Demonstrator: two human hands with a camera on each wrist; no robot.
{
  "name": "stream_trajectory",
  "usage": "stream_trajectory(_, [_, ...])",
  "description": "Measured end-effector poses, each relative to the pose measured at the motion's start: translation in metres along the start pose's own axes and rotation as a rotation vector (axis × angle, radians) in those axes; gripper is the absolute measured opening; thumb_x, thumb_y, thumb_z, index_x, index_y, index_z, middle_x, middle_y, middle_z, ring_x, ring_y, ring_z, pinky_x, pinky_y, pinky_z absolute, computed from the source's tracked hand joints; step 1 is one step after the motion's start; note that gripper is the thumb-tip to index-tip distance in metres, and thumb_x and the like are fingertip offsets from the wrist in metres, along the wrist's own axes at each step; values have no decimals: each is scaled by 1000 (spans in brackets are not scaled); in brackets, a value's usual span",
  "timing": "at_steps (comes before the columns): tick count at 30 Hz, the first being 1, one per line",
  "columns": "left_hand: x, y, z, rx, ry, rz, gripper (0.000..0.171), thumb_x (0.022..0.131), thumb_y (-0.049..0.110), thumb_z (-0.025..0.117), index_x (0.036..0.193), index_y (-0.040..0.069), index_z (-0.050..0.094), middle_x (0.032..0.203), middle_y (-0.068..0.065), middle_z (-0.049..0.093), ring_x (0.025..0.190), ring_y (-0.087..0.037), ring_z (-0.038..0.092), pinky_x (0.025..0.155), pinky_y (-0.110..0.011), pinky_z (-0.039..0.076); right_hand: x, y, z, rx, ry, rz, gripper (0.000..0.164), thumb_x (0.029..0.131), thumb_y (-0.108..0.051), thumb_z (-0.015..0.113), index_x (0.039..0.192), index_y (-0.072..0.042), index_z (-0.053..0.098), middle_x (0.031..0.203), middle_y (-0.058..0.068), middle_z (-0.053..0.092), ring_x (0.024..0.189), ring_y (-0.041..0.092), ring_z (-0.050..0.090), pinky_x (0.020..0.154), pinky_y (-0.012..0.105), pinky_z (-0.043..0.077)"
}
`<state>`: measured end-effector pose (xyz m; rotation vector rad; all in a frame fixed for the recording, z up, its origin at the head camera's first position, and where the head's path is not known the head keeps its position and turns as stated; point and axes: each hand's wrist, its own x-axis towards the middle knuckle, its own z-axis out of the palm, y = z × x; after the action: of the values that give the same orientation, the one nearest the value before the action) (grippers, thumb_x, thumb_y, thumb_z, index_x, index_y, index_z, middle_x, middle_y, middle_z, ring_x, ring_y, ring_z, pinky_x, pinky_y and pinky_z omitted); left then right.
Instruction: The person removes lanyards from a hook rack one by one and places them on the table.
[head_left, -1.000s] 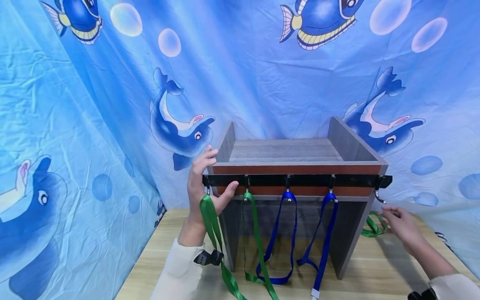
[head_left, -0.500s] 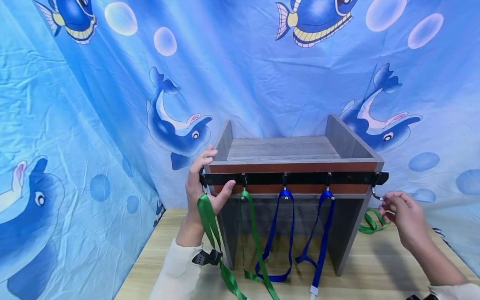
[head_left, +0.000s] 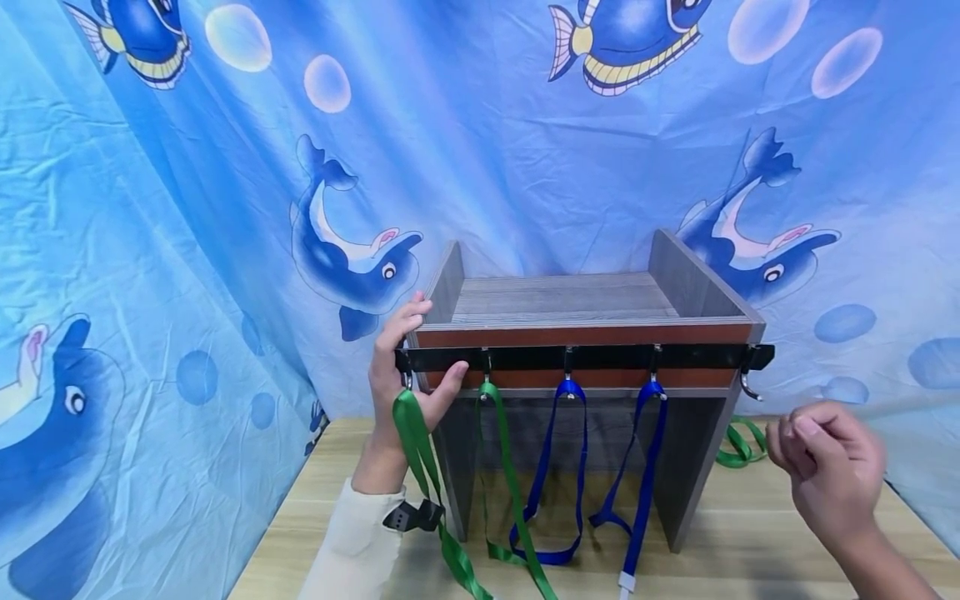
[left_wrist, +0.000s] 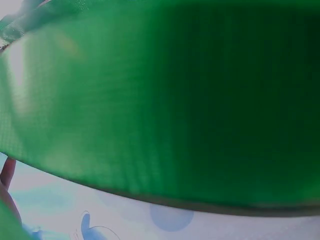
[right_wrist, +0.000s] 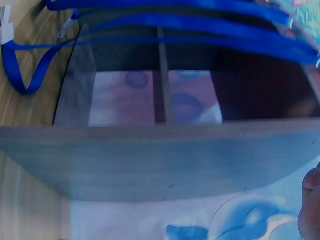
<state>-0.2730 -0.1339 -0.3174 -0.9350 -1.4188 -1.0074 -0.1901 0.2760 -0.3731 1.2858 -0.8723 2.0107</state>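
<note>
1. Gripping the rack's left edge: left hand (head_left: 385, 383). Right hand (head_left: 832, 467): clenched, right of the rack (head_left: 588, 337).
2. Narrow room parts it from the rightmost of five hooks (head_left: 747, 385).
3. Hanging: two green straps (head_left: 408, 421), two blue straps (head_left: 656, 437).
4. On the desk (head_left: 750, 508), right: one green loop (head_left: 733, 459).

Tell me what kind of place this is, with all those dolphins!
Probably an indoor work corner: the dolphins are only printed on a blue cloth hung behind a wood-look table, where a grey shelf stands.
</note>
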Motion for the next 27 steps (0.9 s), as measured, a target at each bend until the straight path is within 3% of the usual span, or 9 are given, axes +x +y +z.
stream_trajectory(6, [1,-1,-1,-2,5,7,67,94,40,79,126,-12,53,138,-24,65,144,-37,57,123,-47,45,-1,-1,18,-168,-129,47,32,95,28,21,84,23,50,61,8,37,48,11,33,40,17,21])
stream_trajectory(9, [0,-1,-1,12,1,13,68,94,40,79,128,-12,53,137,-24,65,143,-37,57,123,-46,46,-9,-4,20,-336,-168,128,34,95,30,24,95,21,57,62,6,43,48,9,36,38,17,24])
stream_trajectory(11, [0,-1,-1,29,-1,15,68,94,41,78,129,-12,53,137,-25,65,143,-36,58,123,-45,46,-13,-7,23,-445,-180,219,37,94,31,27,104,18,60,61,4,45,47,10,39,38,19,27])
stream_trajectory(16, [-1,0,0,32,-2,5,66,94,42,77,127,-12,54,136,-27,65,143,-35,58,123,-44,46,-16,-17,37,-739,-232,555,39,102,20,36,134,5,55,58,3,45,45,12,45,39,24,38])
stream_trajectory(20, [0,1,1,22,3,-4,66,94,42,78,125,-12,55,136,-27,65,143,-36,57,123,-45,46,-16,-13,45,-743,-264,678,44,105,15,40,146,-2,45,61,7,47,45,18,44,39,28,42])
stream_trajectory(27, [-1,0,1,20,8,-15,67,94,44,77,125,-12,55,137,-26,65,144,-35,57,124,-44,45,-21,-2,48,-551,-296,823,58,109,9,36,162,-12,26,69,10,56,45,26,43,37,33,42])
